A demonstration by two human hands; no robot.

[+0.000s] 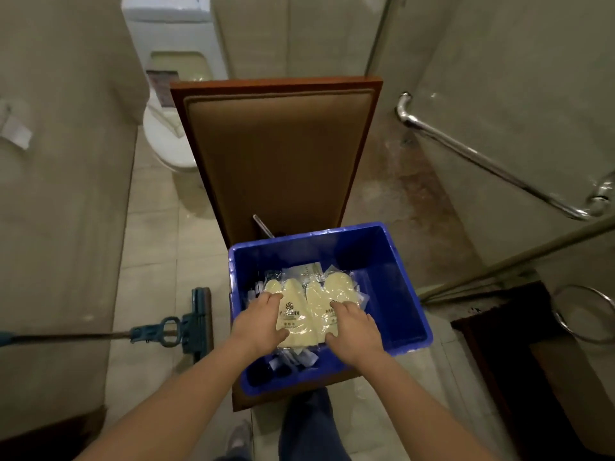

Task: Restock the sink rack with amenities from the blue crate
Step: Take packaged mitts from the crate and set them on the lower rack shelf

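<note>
A blue crate (392, 261) stands on a wooden chair seat in front of me. Inside lie two clear packs of pale yellow slippers (307, 294) side by side on top of several small white sachets (299, 356). My left hand (259, 319) grips the left pack, fingers over its top and thumb along its lower edge. My right hand (354, 327) grips the right pack the same way. The sink rack is not in view.
The chair's padded brown back (279, 151) rises behind the crate. A toilet (169, 128) stands beyond it on the left. A blue mop head (196, 322) lies on the floor at left. A glass shower door with a chrome bar (482, 158) is on the right.
</note>
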